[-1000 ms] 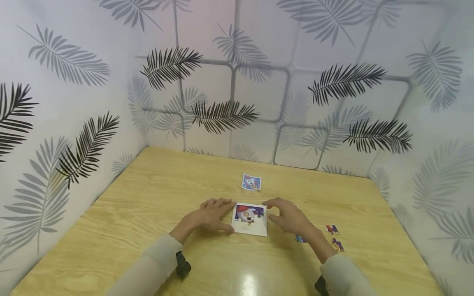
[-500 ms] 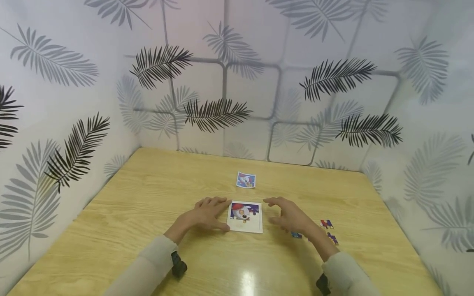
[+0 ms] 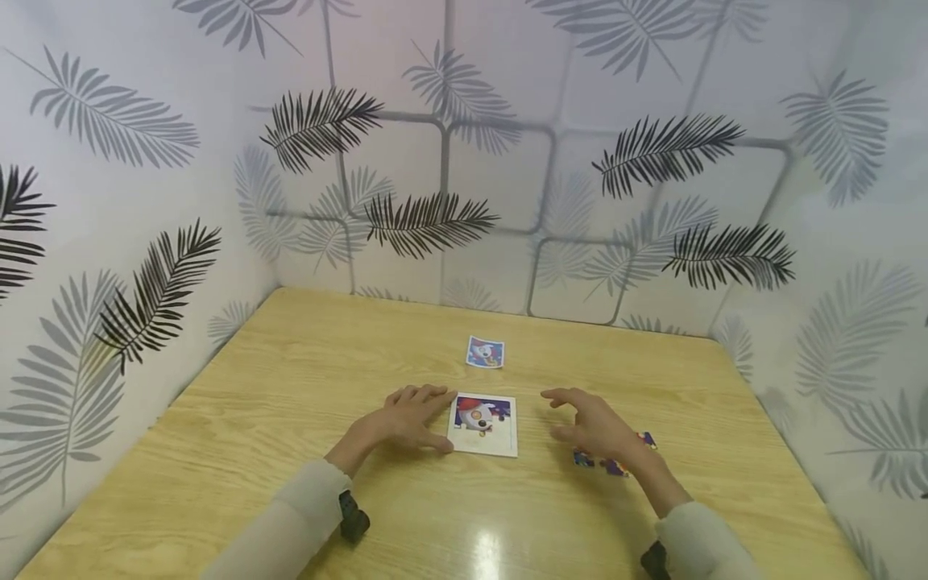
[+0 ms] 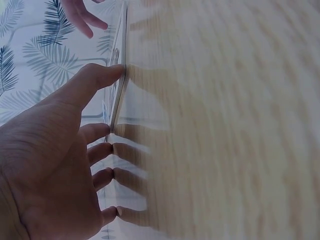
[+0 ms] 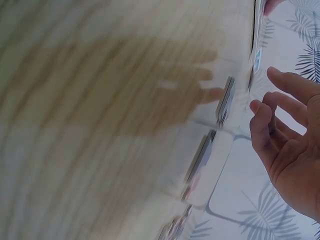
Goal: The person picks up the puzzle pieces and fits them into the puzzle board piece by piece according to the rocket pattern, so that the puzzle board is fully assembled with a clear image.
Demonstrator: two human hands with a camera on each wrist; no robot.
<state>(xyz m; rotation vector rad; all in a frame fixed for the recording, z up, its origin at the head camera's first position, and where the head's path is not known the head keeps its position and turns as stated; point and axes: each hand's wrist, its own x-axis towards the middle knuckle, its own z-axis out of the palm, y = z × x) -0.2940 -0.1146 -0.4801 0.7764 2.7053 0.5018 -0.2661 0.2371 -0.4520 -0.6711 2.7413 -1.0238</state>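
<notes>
A white square jigsaw tray (image 3: 496,444) lies on the table, its upper part filled with pieces of a white dog-like figure in a red hat. My left hand (image 3: 408,420) touches the tray's left side with thumb and fingers spread; in the left wrist view, the thumb of that hand (image 4: 50,155) meets the tray edge (image 4: 120,82). My right hand (image 3: 598,425) hovers right of the tray, fingers loosely bent around nothing. Beneath and beside it lie loose jigsaw pieces: a bluish one (image 3: 583,458), a purple one (image 3: 616,467) and a partly hidden one (image 3: 648,440).
Behind the tray lies a small picture card (image 3: 485,353) with a similar figure. The wooden table (image 3: 326,338) meets walls (image 3: 500,266) with leaf patterns at the back and sides.
My right hand has drawn away from the tray's right edge, moving right toward the loose pieces. The left hand stays at the tray. The head view has shifted slightly.
</notes>
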